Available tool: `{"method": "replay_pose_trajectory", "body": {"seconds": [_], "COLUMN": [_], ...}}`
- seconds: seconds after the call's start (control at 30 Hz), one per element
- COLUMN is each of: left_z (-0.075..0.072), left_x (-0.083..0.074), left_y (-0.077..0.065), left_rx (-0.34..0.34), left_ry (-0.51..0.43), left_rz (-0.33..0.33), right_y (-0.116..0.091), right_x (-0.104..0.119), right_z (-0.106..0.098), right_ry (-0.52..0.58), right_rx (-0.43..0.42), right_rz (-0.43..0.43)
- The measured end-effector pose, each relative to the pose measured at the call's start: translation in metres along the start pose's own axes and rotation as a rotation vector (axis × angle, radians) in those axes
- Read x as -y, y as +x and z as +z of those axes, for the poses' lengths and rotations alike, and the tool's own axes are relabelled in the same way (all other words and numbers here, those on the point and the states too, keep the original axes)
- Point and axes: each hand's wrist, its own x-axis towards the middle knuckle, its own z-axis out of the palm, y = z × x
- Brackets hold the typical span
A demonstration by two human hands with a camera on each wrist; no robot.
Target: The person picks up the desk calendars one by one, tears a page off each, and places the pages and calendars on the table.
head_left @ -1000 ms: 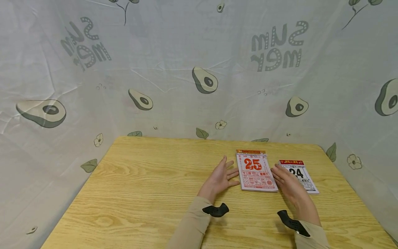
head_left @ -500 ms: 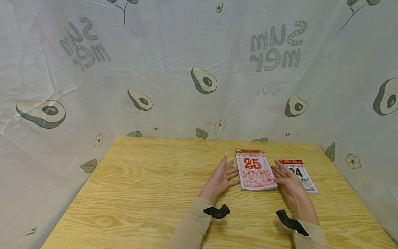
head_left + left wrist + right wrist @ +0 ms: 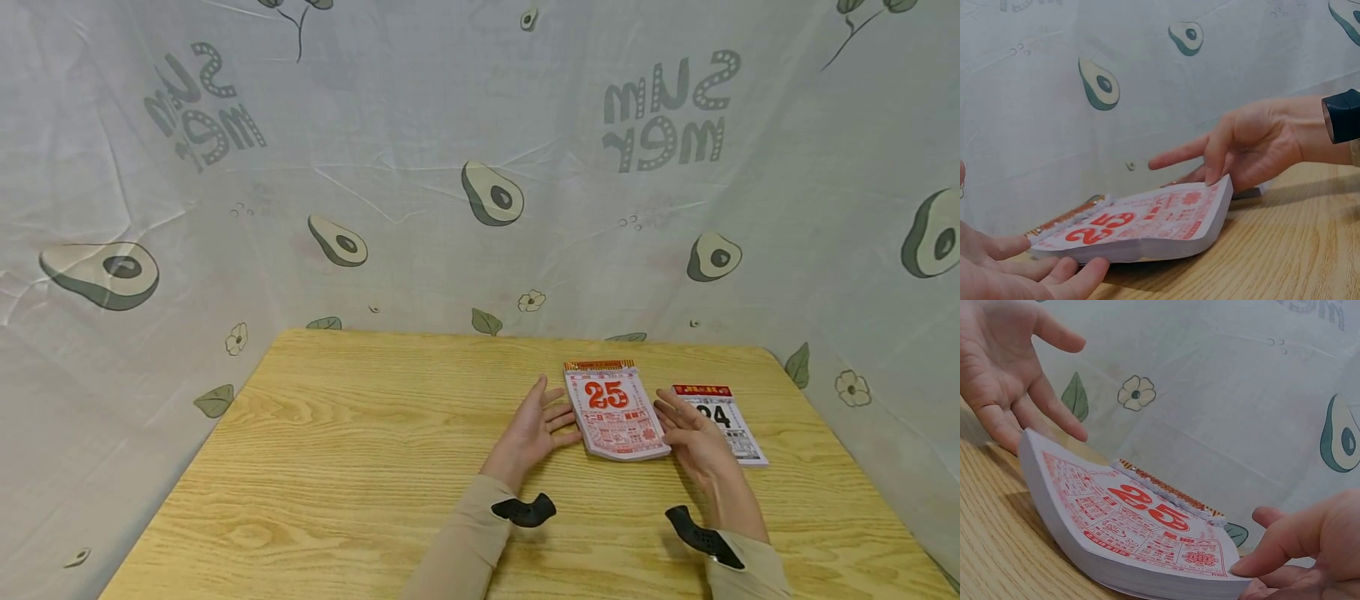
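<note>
A thick tear-off calendar [image 3: 611,417] with a red 25 lies at the right of the table, its near corners bent upward. My right hand [image 3: 701,446] pinches its right edge, with the thumb [image 3: 1250,565] on top of the page and the other fingers lower at the side. On the opposite side, my left hand [image 3: 528,429] has its fingers spread and fairly straight, the tips at the pad's left edge, partly under it. A second calendar [image 3: 742,433] with a black 24 lies right of the first, partly hidden behind my right hand.
The wooden table [image 3: 360,442] extends to the left and front of the calendars. A pale curtain [image 3: 390,167] printed with avocados and leaves surrounds its back and sides. A black curved piece sits on each wrist.
My right hand has turned so that its thumb takes hold of the 25 calendar's edge. The calendar's near corners have bent up and it has shifted slightly left. The left hand stays nearly still.
</note>
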Motion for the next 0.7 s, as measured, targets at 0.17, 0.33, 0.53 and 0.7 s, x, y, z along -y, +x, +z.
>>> {"method": "replay_pose_trajectory", "body": {"seconds": [0.17, 0.33, 0.53, 0.7], "left_z": [-0.0013, -0.0011, -0.0041, -0.0061], "left_x": [-0.0004, -0.0011, -0.0014, -0.0020], "left_y": [-0.0005, -0.0016, -0.0007, 0.0008], "left_rx": [-0.004, 0.000, 0.014, 0.011], "left_ry": [0.000, 0.008, 0.028, 0.050], "left_rz": [-0.002, 0.000, 0.005, 0.020], "right_y": [-0.0021, -0.0037, -0.0048, -0.0051], "right_x": [-0.0021, -0.0007, 0.0009, 0.0022], "right_z": [-0.0020, -0.0033, -0.0016, 0.0011], "right_ry": [0.079, 0.203, 0.347, 0.431], "right_rx": [0.012, 0.048, 0.084, 0.110], "right_rz": [-0.064, -0.114, -0.152, -0.184]}}
